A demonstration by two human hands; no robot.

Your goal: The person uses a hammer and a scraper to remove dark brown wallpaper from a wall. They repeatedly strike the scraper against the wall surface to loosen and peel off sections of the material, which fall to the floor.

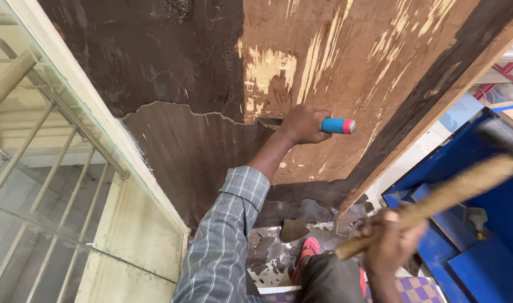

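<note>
Chisel (pixel 323 124) in left hand (pixel 302 123)

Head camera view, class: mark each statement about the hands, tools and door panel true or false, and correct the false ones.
1. The left hand grips a chisel with a blue handle and a red end. True.
2. The chisel's blade rests against a pane of glass. False: it is set against the wooden door panel, at the edge of the dark veneer.
3. The right hand holds a hammer by a wooden handle. True.
4. The dark veneer covers the whole panel. False: large areas are stripped to paler wood.
5. The left sleeve is plain white. False: it is grey checked.
</note>
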